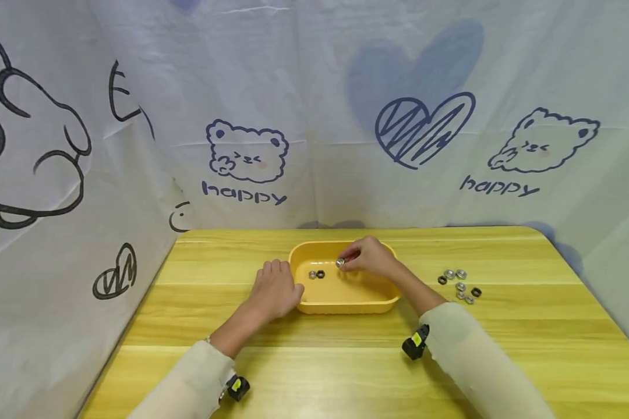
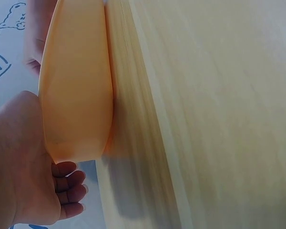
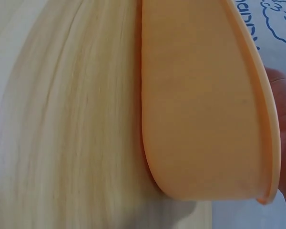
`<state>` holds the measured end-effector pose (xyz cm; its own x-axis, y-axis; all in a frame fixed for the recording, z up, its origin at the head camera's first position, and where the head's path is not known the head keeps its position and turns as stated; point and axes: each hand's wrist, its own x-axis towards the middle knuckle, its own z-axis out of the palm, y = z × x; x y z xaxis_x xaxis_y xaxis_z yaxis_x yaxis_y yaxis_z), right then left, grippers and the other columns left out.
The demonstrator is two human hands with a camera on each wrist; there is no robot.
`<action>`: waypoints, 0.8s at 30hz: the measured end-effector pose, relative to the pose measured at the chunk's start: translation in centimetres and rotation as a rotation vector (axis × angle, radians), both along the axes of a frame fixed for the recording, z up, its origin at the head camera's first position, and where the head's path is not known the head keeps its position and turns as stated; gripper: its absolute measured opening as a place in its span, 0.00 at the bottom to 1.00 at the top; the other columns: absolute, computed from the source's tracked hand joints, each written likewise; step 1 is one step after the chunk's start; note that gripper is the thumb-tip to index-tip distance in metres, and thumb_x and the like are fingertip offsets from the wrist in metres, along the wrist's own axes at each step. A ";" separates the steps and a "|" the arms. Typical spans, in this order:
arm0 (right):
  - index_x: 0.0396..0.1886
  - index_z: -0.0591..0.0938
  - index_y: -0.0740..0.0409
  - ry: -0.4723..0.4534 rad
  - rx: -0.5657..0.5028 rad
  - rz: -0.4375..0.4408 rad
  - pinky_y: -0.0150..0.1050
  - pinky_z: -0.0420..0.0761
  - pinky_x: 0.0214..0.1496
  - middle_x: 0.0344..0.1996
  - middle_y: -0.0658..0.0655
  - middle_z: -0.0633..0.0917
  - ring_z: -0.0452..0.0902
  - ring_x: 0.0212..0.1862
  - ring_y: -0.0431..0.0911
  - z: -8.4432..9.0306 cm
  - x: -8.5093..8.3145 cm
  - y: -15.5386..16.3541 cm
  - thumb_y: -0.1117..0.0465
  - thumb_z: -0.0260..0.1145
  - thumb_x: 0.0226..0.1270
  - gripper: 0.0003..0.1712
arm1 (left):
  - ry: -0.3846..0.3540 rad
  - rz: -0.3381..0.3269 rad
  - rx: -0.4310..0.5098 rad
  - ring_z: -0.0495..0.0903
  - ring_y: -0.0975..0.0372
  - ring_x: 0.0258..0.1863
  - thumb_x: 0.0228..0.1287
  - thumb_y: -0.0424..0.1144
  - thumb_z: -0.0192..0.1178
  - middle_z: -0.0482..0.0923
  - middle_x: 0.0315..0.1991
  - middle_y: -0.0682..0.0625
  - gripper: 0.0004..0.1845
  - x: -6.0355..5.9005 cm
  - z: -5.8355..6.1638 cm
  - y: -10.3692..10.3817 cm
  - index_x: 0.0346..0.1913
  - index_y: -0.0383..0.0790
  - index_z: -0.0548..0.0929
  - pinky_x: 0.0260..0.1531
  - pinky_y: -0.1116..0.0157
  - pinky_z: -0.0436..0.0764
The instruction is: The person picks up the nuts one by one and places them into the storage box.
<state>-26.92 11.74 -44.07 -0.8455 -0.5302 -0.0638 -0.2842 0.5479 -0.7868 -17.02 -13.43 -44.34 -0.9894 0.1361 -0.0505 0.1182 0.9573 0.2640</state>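
While left hand (image 1: 274,289) steadies tray (image 1: 346,305), fingers relaxed, right hand (image 1: 369,258) pinches nut (image 1: 340,263) over it; two nuts (image 1: 316,274) inside, six (image 1: 459,284) left on table (image 1: 314,361), right.

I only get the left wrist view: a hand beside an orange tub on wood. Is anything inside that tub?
Observer: Yes. Two small nuts, one silver and one dark, lie in the yellow tray.
Operator: Where is the other hand?
Observer: The right hand is over the tray, pinching a silver nut in its fingertips.
Operator: Are there more of those?
Observer: A loose pile of nuts sits on the table, to the right of the tray.
Operator: And my hand?
Observer: The left hand rests against the tray's left end.
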 end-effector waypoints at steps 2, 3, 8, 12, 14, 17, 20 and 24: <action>0.46 0.91 0.63 -0.006 0.011 0.014 0.34 0.85 0.43 0.40 0.58 0.93 0.87 0.39 0.41 -0.1 0.0 -0.4 0.62 0.77 0.61 0.14 | 0.006 0.004 -0.003 0.62 0.50 0.41 0.67 0.47 0.49 0.66 0.39 0.42 0.20 0.0 0.0 0.0 0.46 0.30 0.71 0.43 0.57 0.63; 0.46 0.91 0.63 -0.008 0.018 0.019 0.34 0.85 0.43 0.40 0.59 0.93 0.87 0.39 0.41 -0.1 0.1 -0.5 0.62 0.77 0.61 0.14 | 0.008 0.006 -0.002 0.62 0.50 0.41 0.67 0.47 0.49 0.66 0.39 0.42 0.20 0.1 0.0 -0.1 0.47 0.30 0.71 0.43 0.57 0.63; 0.45 0.91 0.62 0.000 0.038 0.034 0.33 0.84 0.41 0.39 0.58 0.93 0.87 0.38 0.40 -0.4 0.1 -1.5 0.63 0.77 0.60 0.13 | 0.014 0.005 0.001 0.63 0.50 0.41 0.67 0.47 0.50 0.67 0.39 0.41 0.20 0.2 -0.2 -0.1 0.46 0.30 0.72 0.44 0.57 0.64; 0.43 0.92 0.62 -0.004 0.045 0.041 0.32 0.83 0.39 0.38 0.58 0.93 0.86 0.37 0.39 -0.7 0.2 -2.0 0.64 0.78 0.58 0.13 | 0.016 0.002 0.001 0.63 0.50 0.41 0.68 0.46 0.49 0.66 0.39 0.41 0.19 0.2 -0.3 -0.1 0.46 0.30 0.71 0.44 0.57 0.63; 0.43 0.92 0.62 -0.014 0.050 0.039 0.32 0.83 0.39 0.38 0.57 0.93 0.86 0.37 0.39 -0.9 0.2 -2.1 0.64 0.78 0.58 0.13 | 0.019 -0.002 0.006 0.63 0.50 0.41 0.68 0.46 0.50 0.66 0.39 0.41 0.19 0.2 -0.3 -0.1 0.45 0.30 0.71 0.43 0.57 0.63; 0.43 0.92 0.62 -0.015 0.062 0.039 0.32 0.82 0.38 0.38 0.57 0.93 0.85 0.37 0.39 -1.3 0.2 -2.3 0.64 0.78 0.58 0.12 | 0.026 -0.005 0.001 0.63 0.50 0.40 0.68 0.46 0.50 0.66 0.38 0.42 0.18 0.2 -0.4 -0.1 0.45 0.31 0.71 0.42 0.57 0.63; 0.43 0.92 0.62 -0.016 0.075 0.035 0.31 0.81 0.39 0.38 0.57 0.93 0.84 0.37 0.39 -1.5 0.2 -2.4 0.64 0.77 0.59 0.12 | 0.033 -0.005 -0.009 0.63 0.50 0.40 0.68 0.46 0.50 0.67 0.38 0.42 0.18 0.2 -0.5 -0.1 0.45 0.31 0.72 0.42 0.58 0.63; 0.43 0.92 0.61 -0.015 0.090 0.035 0.31 0.81 0.40 0.39 0.56 0.92 0.83 0.37 0.39 -1.9 0.3 -2.6 0.64 0.77 0.58 0.12 | 0.039 -0.006 -0.007 0.63 0.50 0.40 0.68 0.46 0.51 0.67 0.38 0.42 0.18 0.3 -0.6 -0.1 0.44 0.31 0.72 0.42 0.58 0.63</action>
